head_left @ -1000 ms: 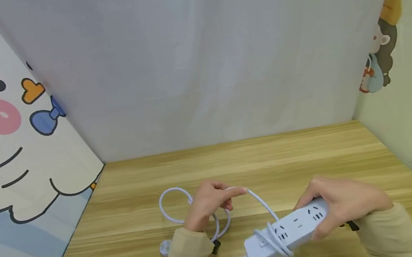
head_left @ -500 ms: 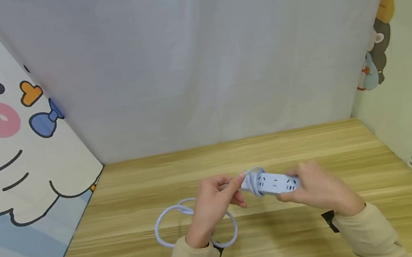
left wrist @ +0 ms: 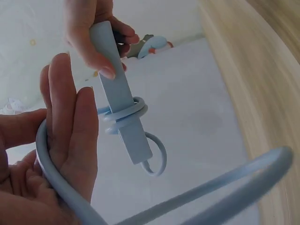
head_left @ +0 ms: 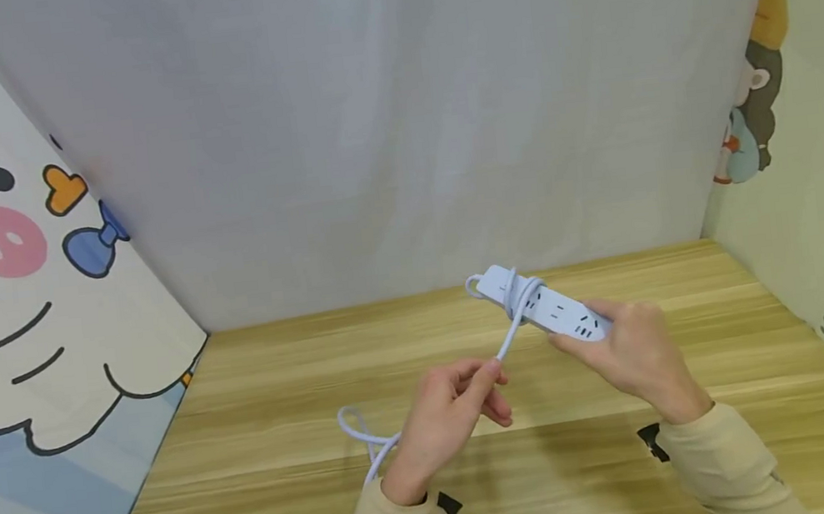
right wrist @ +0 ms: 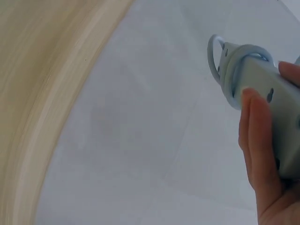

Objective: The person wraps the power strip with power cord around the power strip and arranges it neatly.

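Observation:
A white power strip (head_left: 562,309) is held up over the table, tilted with its cord end up and away to the left. My right hand (head_left: 637,355) grips its near end, thumb on one side and fingers on the other. Several turns of its white cord (head_left: 513,337) wrap around the far part of the strip. My left hand (head_left: 458,411) pinches the cord between thumb and forefinger, and the stretch up to the strip runs straight. In the left wrist view the cord (left wrist: 61,183) passes across the palm. Its loose length falls in a loop behind the left wrist.
The wooden table (head_left: 268,389) ends at a pale curtain (head_left: 398,124) at the back. Cartoon-printed panels stand at the left (head_left: 41,246) and right (head_left: 809,165). Black straps show by both sleeves.
The power strip has risen away from me and turned so its cord end points up and back. My left hand has drawn the cord down toward me from around the strip.

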A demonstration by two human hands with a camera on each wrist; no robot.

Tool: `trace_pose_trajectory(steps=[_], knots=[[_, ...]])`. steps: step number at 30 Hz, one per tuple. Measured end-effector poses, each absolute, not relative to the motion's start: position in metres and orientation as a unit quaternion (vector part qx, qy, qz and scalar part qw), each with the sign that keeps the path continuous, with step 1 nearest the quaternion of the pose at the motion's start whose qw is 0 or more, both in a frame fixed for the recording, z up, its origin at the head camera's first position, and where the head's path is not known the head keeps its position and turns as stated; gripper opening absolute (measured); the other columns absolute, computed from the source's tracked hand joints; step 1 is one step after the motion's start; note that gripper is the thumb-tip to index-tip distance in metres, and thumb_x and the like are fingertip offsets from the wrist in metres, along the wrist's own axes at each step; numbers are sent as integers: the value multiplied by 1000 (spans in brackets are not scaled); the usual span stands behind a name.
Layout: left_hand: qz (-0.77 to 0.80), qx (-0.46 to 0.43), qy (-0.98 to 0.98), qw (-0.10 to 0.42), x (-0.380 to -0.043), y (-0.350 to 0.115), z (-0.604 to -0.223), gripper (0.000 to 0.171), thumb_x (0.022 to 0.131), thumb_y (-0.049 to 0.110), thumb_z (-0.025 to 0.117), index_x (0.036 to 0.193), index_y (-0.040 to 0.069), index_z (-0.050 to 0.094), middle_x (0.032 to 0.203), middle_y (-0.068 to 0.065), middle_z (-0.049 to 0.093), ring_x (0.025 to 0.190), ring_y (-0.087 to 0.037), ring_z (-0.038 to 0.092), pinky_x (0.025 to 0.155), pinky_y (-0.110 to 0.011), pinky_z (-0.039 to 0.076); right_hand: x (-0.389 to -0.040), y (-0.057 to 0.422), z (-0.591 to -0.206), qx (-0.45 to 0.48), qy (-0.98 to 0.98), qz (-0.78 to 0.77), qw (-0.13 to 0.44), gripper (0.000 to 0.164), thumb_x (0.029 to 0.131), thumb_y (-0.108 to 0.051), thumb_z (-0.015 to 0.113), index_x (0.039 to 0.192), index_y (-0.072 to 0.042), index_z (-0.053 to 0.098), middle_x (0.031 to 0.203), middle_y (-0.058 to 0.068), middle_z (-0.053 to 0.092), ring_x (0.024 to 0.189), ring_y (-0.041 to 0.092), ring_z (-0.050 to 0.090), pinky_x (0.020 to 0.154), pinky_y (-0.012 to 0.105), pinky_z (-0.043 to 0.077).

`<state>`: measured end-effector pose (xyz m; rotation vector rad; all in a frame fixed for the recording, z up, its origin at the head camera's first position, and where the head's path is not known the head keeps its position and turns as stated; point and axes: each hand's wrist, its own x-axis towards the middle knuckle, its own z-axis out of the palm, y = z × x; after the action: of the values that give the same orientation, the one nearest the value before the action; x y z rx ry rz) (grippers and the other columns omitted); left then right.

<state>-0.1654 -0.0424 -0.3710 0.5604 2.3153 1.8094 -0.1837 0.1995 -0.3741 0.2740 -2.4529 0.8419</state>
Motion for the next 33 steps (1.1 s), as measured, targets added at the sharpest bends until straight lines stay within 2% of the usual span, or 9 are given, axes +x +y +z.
trace_pose_trajectory(steps=[5, 10, 14, 16, 18, 21, 23, 29, 33], knots=[[570, 197, 796, 55, -166, -43, -374, 32, 106, 35, 55, 96, 10, 73, 77, -5, 75, 72, -11, 73, 72, -22, 55, -192, 211, -378, 75, -881, 304, 354, 43, 69, -24, 90, 92, 8, 75, 67, 21, 70, 47, 18, 54, 42, 21, 36], [527, 213, 822, 25, -163, -42, -375, 33, 107, 38, 50, 97, 16, 72, 82, 2, 74, 78, -8, 70, 66, -21, 48, -194, 222, -376, 41, -862, 319, 392, 45, 67, -23, 91, 90, 13, 74, 69, 27, 70, 46, 24, 57, 41, 14, 33], [508, 232, 829, 13, -162, -43, -376, 31, 107, 35, 51, 97, 16, 72, 82, 3, 73, 79, -7, 70, 65, -20, 48, -193, 232, -372, -2, -847, 353, 398, 45, 68, -22, 92, 95, 10, 76, 73, 29, 71, 46, 2, 52, 41, 12, 33], [499, 240, 832, 13, -164, -44, -378, 28, 107, 34, 52, 98, 17, 73, 81, 4, 73, 78, -5, 69, 64, -19, 47, -191, 235, -370, -21, -836, 374, 400, 43, 69, -21, 93, 96, 8, 77, 73, 25, 72, 47, -8, 49, 41, 11, 35], [490, 245, 836, 13, -167, -45, -381, 26, 106, 33, 55, 97, 17, 74, 79, 5, 73, 74, -3, 67, 64, -19, 47, -188, 235, -366, -33, -824, 411, 387, 39, 70, -20, 93, 98, 5, 78, 69, 8, 74, 48, -14, 50, 41, 13, 38], [490, 229, 840, 31, -172, -49, -386, 25, 104, 36, 57, 98, 19, 75, 79, 5, 73, 75, -3, 68, 69, -21, 49, -185, 232, -362, -35, -795, 482, 367, 36, 74, -14, 91, 102, 5, 78, 67, -16, 71, 51, -9, 61, 44, 13, 44], [493, 216, 841, 44, -176, -52, -389, 26, 102, 39, 60, 98, 19, 76, 80, 4, 74, 77, -4, 71, 74, -23, 51, -183, 230, -359, -30, -765, 541, 349, 35, 76, -8, 89, 105, 7, 76, 70, -23, 69, 54, -2, 68, 48, 14, 50], [495, 199, 842, 87, -182, -57, -392, 22, 98, 37, 66, 101, 20, 79, 94, 3, 79, 96, -13, 74, 91, -39, 56, -180, 230, -355, 19, -645, 709, 285, 30, 79, 7, 82, 108, 10, 74, 92, 4, 74, 60, 16, 74, 63, 26, 61], [481, 185, 851, 102, -185, -58, -395, 21, 95, 37, 71, 103, 20, 81, 103, 3, 78, 106, -20, 70, 95, -46, 54, -178, 232, -354, 107, -594, 771, 200, 21, 89, 12, 68, 109, 8, 74, 98, 10, 74, 67, 21, 76, 70, 31, 62]])
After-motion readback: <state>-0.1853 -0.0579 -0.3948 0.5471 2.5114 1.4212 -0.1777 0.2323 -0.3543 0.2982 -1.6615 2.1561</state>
